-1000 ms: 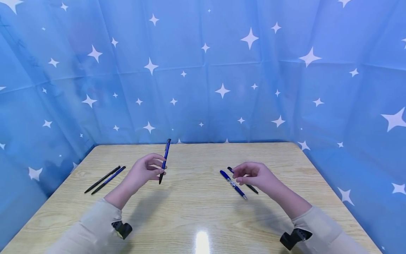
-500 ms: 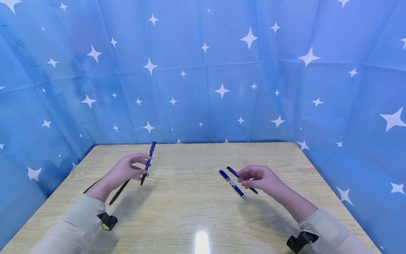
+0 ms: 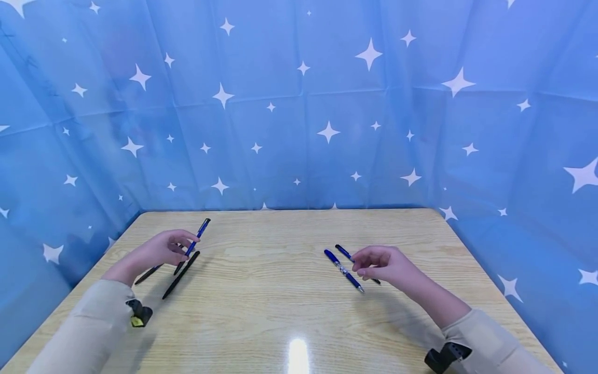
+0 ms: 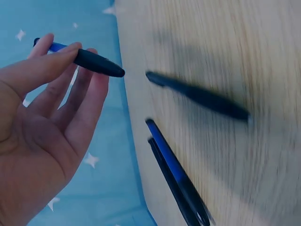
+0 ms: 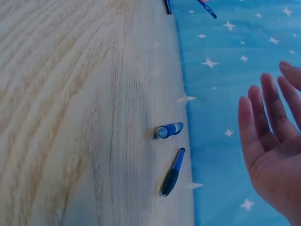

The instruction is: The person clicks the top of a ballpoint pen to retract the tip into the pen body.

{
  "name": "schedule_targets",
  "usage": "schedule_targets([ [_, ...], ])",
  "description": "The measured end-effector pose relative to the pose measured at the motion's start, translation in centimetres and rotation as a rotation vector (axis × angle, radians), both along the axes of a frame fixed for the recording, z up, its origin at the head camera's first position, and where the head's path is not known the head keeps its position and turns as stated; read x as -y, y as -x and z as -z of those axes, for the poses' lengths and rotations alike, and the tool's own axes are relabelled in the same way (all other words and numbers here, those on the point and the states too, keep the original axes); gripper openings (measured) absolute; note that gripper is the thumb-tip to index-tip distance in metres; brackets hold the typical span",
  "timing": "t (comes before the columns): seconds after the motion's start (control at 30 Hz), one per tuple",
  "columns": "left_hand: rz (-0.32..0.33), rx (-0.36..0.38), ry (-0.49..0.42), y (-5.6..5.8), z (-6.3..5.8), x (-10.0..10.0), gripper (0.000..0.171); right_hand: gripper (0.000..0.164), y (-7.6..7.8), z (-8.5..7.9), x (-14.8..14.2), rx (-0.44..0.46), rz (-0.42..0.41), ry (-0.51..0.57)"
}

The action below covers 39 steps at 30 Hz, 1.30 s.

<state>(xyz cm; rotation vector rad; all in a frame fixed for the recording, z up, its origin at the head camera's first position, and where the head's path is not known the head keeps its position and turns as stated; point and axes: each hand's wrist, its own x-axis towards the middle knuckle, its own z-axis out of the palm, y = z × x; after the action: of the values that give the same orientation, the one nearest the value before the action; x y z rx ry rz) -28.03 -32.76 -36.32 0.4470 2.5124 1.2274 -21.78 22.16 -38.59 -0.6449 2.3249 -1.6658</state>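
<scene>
My left hand [image 3: 163,248] pinches a blue pen [image 3: 202,228] with a black grip between thumb and fingers. It is tilted, above the left part of the table. Under and beside this hand lies a black pen [image 3: 181,275]; in the left wrist view, a blue pen [image 4: 170,157] and a dark pen [image 4: 171,183] lie side by side, partly hidden by the hand in the head view. My right hand [image 3: 380,262], fingers loosely bent and holding nothing, hovers over a blue pen with a black grip [image 3: 343,251]. To its left lies a blue pen with a silvery middle [image 3: 343,271].
The pens lie on a light wooden table [image 3: 280,311]. A blue curtain with white stars [image 3: 299,130] hangs behind it and along both sides. Each sleeve carries a small black wrist camera, such as the right one [image 3: 446,357].
My left hand has moved left with the blue pen, over the pens on that side; a black pen formerly behind the arm now shows. My right hand has shifted slightly right and nearer me.
</scene>
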Motion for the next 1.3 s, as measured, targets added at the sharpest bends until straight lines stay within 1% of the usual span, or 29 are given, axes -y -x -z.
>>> schedule_targets([
  [0.13, 0.01, -0.003, 0.051, 0.3, 0.4, 1.3, 0.052, 0.032, 0.0, 0.3, 0.1, 0.008, -0.028, 0.015],
  [0.23, -0.009, -0.004, 0.104, 0.5, 0.9, 2.2, 0.052, 0.033, 0.0, 0.5, 0.2, 0.006, -0.033, 0.001],
  [0.33, -0.035, 0.014, 0.138, 0.7, 1.5, 2.9, 0.051, 0.036, -0.1, 0.5, 0.3, 0.015, -0.045, -0.009],
  [0.37, -0.042, 0.026, 0.138, 0.7, 1.6, 3.2, 0.05, 0.037, -0.1, 0.5, 0.3, 0.02, -0.052, -0.01],
  [0.5, -0.03, 0.038, 0.128, 0.8, 2.2, 4.0, 0.051, 0.039, -0.2, 0.6, 0.4, 0.034, -0.066, -0.005],
  [0.57, -0.022, 0.037, 0.125, 0.9, 2.3, 4.3, 0.052, 0.039, -0.2, 0.6, 0.4, 0.033, -0.065, -0.005],
  [0.7, -0.023, 0.037, 0.147, 1.0, 2.4, 4.7, 0.053, 0.037, -0.2, 0.7, 0.4, 0.025, -0.063, -0.014],
  [0.83, -0.034, 0.072, 0.165, 1.2, 2.8, 4.9, 0.053, 0.036, -0.3, 0.7, 0.4, 0.016, -0.069, -0.018],
  [0.93, -0.038, 0.111, 0.15, 1.3, 3.2, 5.0, 0.053, 0.036, -0.4, 0.6, 0.5, 0.019, -0.071, -0.013],
  [1.0, -0.026, 0.123, 0.138, 1.3, 3.4, 5.1, 0.053, 0.036, -0.4, 0.6, 0.5, 0.026, -0.072, -0.01],
  [1.07, -0.019, 0.128, 0.133, 1.2, 3.5, 5.2, 0.053, 0.035, -0.4, 0.7, 0.5, 0.03, -0.074, -0.01],
  [1.3, 0.013, 0.103, 0.167, 1.1, 3.1, 5.3, 0.053, 0.034, -0.3, 0.7, 0.4, 0.019, -0.074, -0.016],
])
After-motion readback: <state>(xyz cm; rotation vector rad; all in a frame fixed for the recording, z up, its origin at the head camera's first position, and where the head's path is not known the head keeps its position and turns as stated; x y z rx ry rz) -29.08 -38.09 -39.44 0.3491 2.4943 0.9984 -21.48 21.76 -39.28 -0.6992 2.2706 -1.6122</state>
